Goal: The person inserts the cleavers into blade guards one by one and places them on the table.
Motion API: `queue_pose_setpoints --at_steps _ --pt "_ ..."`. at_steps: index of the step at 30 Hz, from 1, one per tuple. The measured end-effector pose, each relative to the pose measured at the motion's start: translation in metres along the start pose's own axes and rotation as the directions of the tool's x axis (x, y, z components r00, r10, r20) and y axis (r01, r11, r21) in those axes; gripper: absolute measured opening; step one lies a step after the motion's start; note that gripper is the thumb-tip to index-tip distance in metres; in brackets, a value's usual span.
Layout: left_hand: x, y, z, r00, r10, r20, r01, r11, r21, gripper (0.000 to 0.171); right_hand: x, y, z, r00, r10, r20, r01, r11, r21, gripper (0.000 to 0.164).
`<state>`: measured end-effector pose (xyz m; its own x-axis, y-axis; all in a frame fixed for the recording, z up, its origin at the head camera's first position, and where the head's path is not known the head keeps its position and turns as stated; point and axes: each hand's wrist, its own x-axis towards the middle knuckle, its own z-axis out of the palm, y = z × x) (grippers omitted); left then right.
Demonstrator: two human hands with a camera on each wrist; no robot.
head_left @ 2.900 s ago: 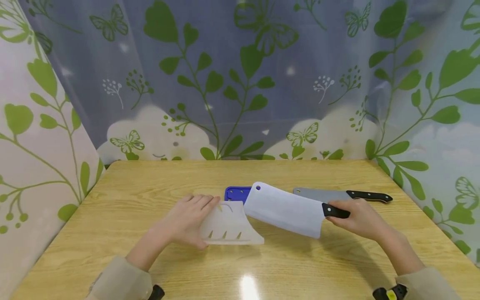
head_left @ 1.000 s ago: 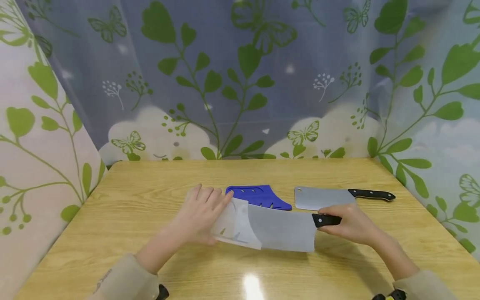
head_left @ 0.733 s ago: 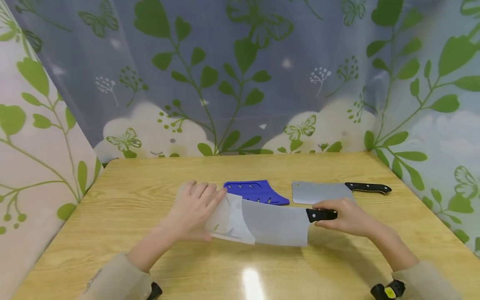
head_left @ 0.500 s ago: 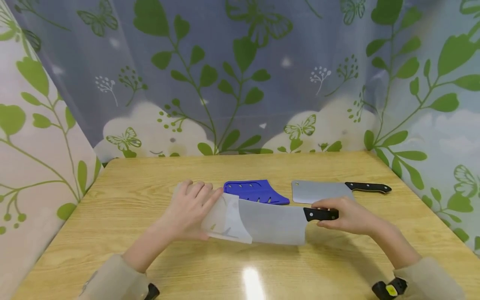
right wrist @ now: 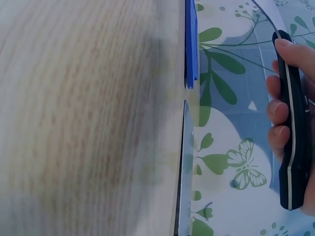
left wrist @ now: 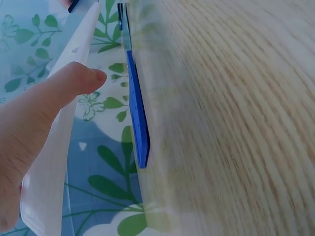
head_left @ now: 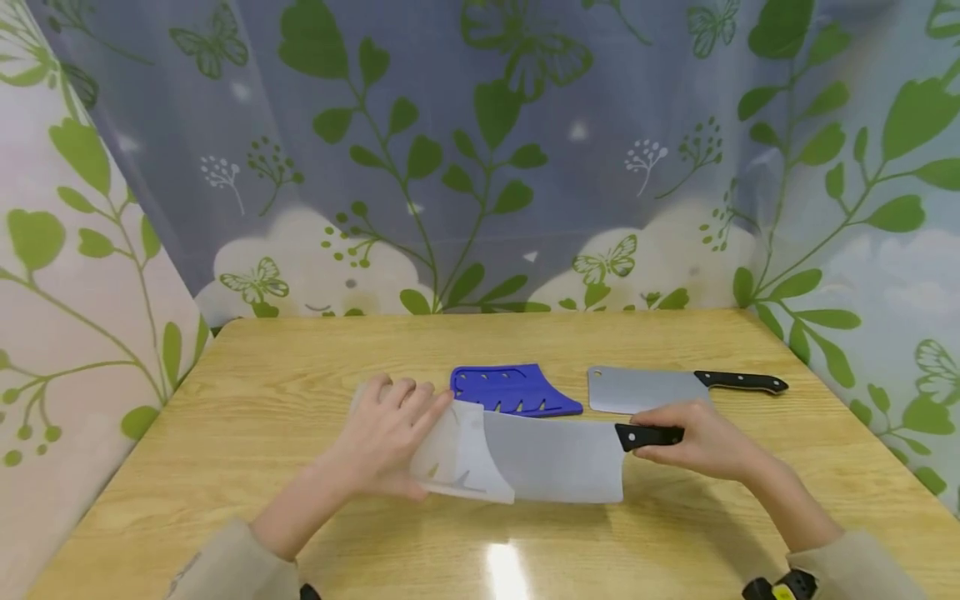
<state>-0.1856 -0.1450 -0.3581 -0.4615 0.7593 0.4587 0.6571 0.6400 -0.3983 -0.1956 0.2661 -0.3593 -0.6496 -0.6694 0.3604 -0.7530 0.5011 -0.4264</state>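
My left hand [head_left: 386, 437] grips a translucent white blade cover [head_left: 474, 458] by its left end, thumb along the lower edge. In the left wrist view the thumb lies across the near face of the cover [left wrist: 47, 187]. A cleaver [head_left: 558, 458] has the tip end of its wide blade inside the cover; the rest of the blade shows bare. My right hand [head_left: 701, 442] holds its black riveted handle [right wrist: 291, 128], fingers wrapped round it in the right wrist view. Cleaver and cover are held up over the table, tilted slightly.
Behind them on the wooden table [head_left: 315, 354] lies a blue blade cover [head_left: 513, 389] with slots. To its right rests a second cleaver [head_left: 637, 390], its black handle pointing right. A leaf-patterned curtain [head_left: 480, 208] rises behind the table.
The cleaver's blade was outside the white cover at first, overlapping the blue one; it has moved left and its end has gone into the white cover. Over the last second little has moved.
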Motion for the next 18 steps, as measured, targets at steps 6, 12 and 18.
queue_pose_setpoints --at_steps 6,12,18 --pt "0.0011 0.0033 0.0022 1.000 0.000 0.007 0.000 1.000 -0.004 0.112 -0.0035 0.0023 0.0011 0.999 0.041 0.028 -0.042 0.998 0.039 0.032" --pt "0.0028 0.0057 0.0041 1.000 -0.004 0.004 0.004 1.000 0.014 0.113 -0.0044 0.0028 -0.0007 0.998 0.055 0.033 -0.057 0.997 0.057 0.033" --pt "0.0045 0.0054 0.0038 1.000 -0.007 0.000 0.007 1.000 -0.001 0.113 -0.0028 0.0033 -0.0043 0.996 0.060 0.058 -0.065 0.995 0.076 0.034"
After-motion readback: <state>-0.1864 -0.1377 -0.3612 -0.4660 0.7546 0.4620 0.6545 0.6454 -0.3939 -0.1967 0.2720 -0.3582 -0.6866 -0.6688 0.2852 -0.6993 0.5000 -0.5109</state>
